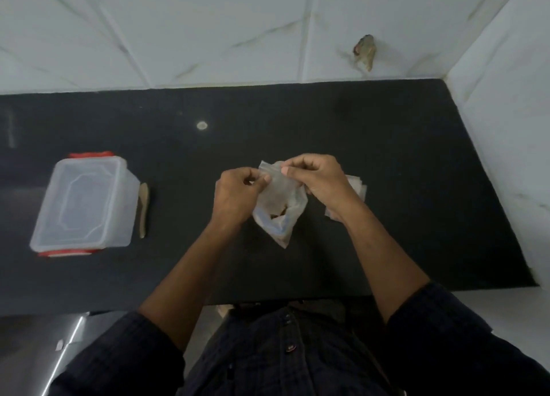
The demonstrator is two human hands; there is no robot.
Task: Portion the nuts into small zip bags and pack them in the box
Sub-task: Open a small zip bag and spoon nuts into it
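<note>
While the left hand [238, 193] pinches one side of a small clear zip bag [278, 187] with curled fingers, the right hand [315, 178] pinches the bag's top edge between thumb and forefinger, so both hands hold the same bag just above the black countertop [387, 157]. Directly beneath that bag, a larger clear plastic bag [276, 223] lies on the countertop with a few brown nuts [279, 212] showing through its open mouth; the frame is soft here, so how many nuts there are cannot be told. Just to the right of the zip bag, partly hidden behind the right hand and wrist, sits what looks like a stack of spare bags [357, 187]. Well to the left of the zip bag stands a translucent plastic box [86, 202] with red clips at its near and far ends, its lid on. A pale spoon [143, 208] lies on the countertop just beside the box's right wall, between the box and the zip bag. Beyond the countertop rises a white marbled tile wall [238, 32].
</note>
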